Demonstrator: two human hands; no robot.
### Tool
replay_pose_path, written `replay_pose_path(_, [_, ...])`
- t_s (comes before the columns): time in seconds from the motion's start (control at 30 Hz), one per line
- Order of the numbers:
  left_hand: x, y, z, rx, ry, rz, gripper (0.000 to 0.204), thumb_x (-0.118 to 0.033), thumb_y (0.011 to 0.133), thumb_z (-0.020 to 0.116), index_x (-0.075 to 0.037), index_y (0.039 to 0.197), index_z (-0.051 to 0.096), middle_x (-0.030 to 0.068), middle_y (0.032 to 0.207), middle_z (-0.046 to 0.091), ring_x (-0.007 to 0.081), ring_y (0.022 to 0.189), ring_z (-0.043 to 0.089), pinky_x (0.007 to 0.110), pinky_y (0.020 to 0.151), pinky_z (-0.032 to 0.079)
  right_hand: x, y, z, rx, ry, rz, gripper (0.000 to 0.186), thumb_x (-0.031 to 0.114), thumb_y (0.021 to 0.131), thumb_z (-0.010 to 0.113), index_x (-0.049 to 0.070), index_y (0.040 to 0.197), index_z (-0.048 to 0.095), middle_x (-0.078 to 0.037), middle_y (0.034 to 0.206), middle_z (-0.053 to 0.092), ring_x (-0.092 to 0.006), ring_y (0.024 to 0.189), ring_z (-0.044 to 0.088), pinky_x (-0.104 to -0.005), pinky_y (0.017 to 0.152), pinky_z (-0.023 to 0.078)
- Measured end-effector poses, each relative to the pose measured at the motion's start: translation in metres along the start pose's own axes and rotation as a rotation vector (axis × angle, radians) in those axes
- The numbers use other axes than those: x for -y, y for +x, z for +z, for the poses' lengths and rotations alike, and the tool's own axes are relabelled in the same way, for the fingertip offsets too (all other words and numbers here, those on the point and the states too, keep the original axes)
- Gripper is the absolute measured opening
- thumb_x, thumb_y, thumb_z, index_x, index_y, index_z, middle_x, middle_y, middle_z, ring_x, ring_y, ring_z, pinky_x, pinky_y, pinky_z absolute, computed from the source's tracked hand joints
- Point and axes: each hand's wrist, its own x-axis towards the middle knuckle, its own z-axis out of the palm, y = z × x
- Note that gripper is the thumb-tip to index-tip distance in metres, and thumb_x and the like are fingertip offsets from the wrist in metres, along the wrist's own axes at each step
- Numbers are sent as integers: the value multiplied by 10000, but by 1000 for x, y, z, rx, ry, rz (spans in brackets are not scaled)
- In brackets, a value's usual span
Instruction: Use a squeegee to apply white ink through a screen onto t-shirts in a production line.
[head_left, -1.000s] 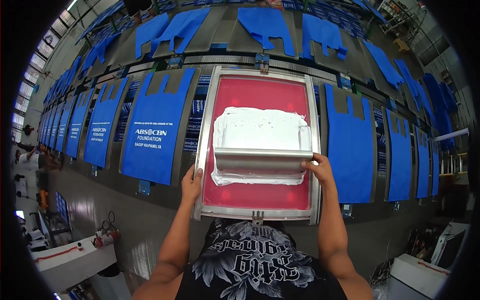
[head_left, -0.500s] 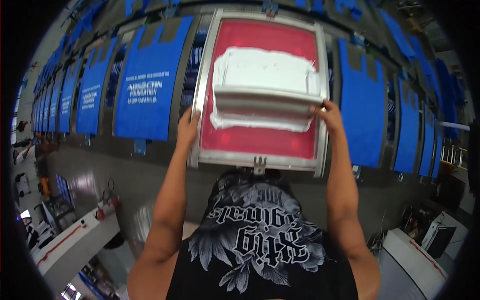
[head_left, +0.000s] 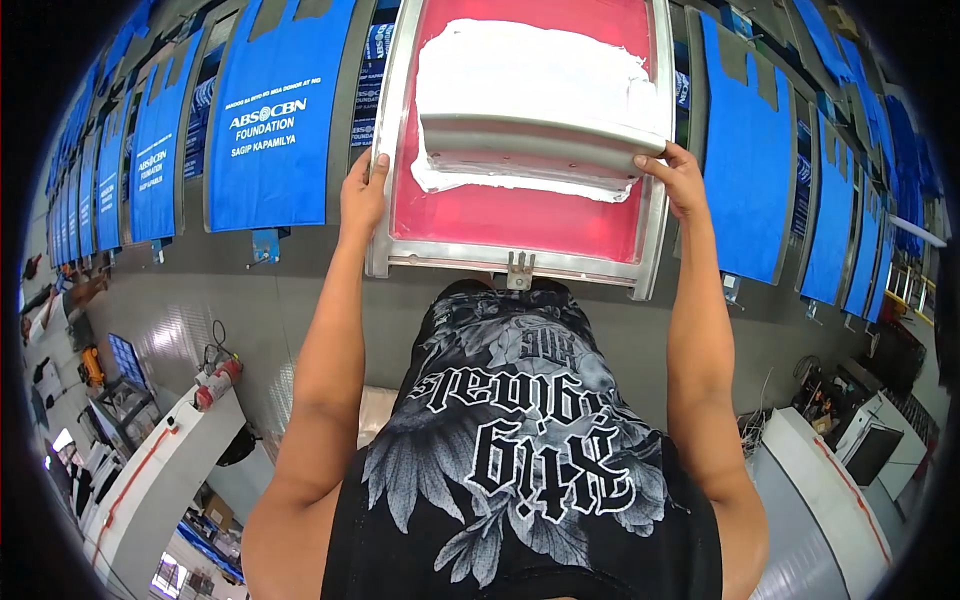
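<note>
Silver metal edges the printing frame [head_left: 580, 266] at twelve o'clock in front of me, with a red mesh [head_left: 480, 218] stretched inside it. A thick patch of white ink [head_left: 530, 75] covers much of the mesh, and a long metal bar [head_left: 530, 140] lies crosswise over the ink, nearer its lower edge. My left hand [head_left: 364, 200], at ten o'clock, grips the frame's left rail, thumb on top and fingers along the outer side. My right hand [head_left: 678, 180], at two o'clock, pinches the bar's right end, thumb on the face toward me, beside the frame's right rail. A small metal bracket [head_left: 519, 270] sits mid-way along the near rail.

Beyond my left hand, toward ten o'clock, a blue bag [head_left: 270, 150] with white print lies flat; beyond my right, at two o'clock, lies a plain blue bag [head_left: 745, 170]. At six o'clock is my black shirt [head_left: 520, 450], patterned with grey flowers and pale lettering.
</note>
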Motion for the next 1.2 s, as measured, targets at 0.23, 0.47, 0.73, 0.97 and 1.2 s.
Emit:
replay_pose_path(0.23, [17, 16, -5, -67, 520, 134, 573, -363, 856, 640, 0, 1278, 501, 219, 1208, 553, 368, 1108, 527, 400, 960, 401, 30, -12, 6, 101, -316, -7, 400, 64, 649, 710, -7, 1039, 657, -112, 992, 680, -166, 924, 619, -294, 845, 453])
replay_pose_path(0.47, [-102, -30, 21, 323, 769, 839, 465, -215, 700, 752, -62, 1106, 586, 152, 1059, 593, 345, 1037, 547, 408, 863, 450, 55, -65, 50, 94, -1120, -279, 271, 26, 591, 614, 52, 858, 650, -163, 796, 645, -346, 849, 609, -450, 789, 470])
replay_pose_path(0.73, [-122, 84, 62, 40, 742, 1016, 353, -59, 633, 669, -52, 973, 572, 136, 981, 605, 324, 934, 562, 419, 823, 449, 74, 57, 32, -135, -1100, -657, 258, 14, 618, 597, 33, 875, 609, -143, 811, 621, -333, 823, 585, -435, 791, 433])
replay_pose_path(0.97, [-80, 20, 55, 192, 876, 783, 432, -35, 575, 681, -63, 991, 569, 124, 1016, 577, 303, 963, 529, 404, 861, 403, 45, 1, 45, 63, -1142, -481, 305, -29, 628, 572, 41, 924, 554, -134, 897, 569, -309, 881, 540, -457, 874, 374])
replay_pose_path(1.2, [-45, -49, 46, 191, 746, 731, 436, 2, 507, 690, -43, 932, 603, 116, 941, 615, 309, 923, 568, 412, 837, 416, 31, -71, 49, 119, -939, -403, 454, -78, 517, 590, 29, 958, 584, -143, 856, 587, -344, 840, 546, -465, 829, 414])
